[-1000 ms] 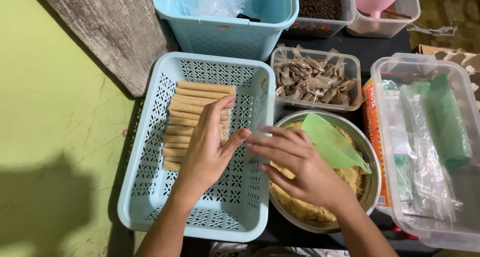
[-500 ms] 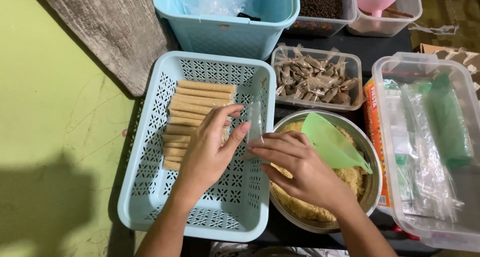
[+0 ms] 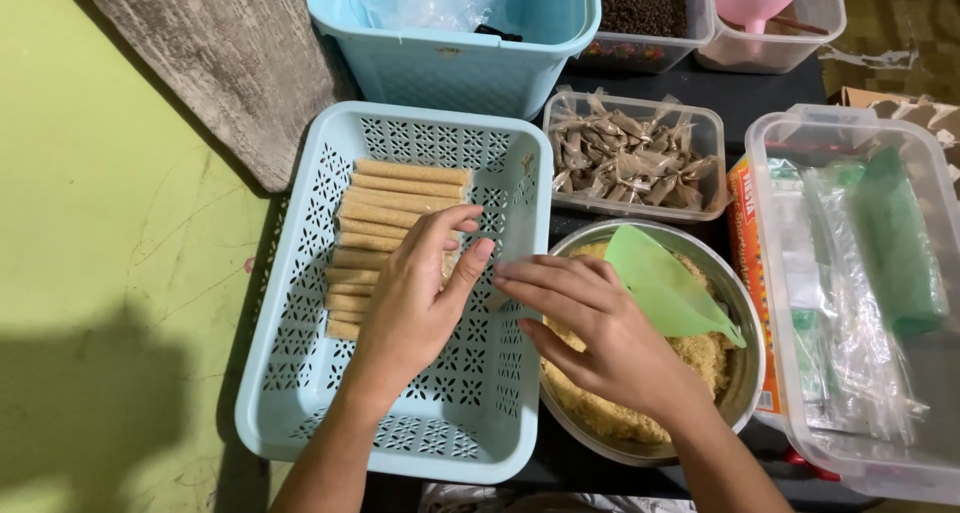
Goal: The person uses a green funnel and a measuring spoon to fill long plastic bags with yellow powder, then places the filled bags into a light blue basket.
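Left hand (image 3: pixel 415 298), fingers together, rests on tan rolls (image 3: pixel 385 223) in a blue basket (image 3: pixel 300 373); right hand (image 3: pixel 590 333) fingers extended, meeting it.

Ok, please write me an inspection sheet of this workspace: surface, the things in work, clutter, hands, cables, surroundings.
Surface: dark table, mostly covered by containers.
Things in work: light blue perforated basket holding a row of tan filled tubes; metal bowl of yellowish crumbly filling with a green scoop.
Clutter: small clear tub of twisted packets; large clear box of plastic wrappers; blue bin; two tubs behind it.
Hands: left hand above the tubes; right hand beside it over the bowl's edge; fingertips meet, what they pinch cannot be told.
Cables: nothing seen.
Surroundings: green floor; grey slab.
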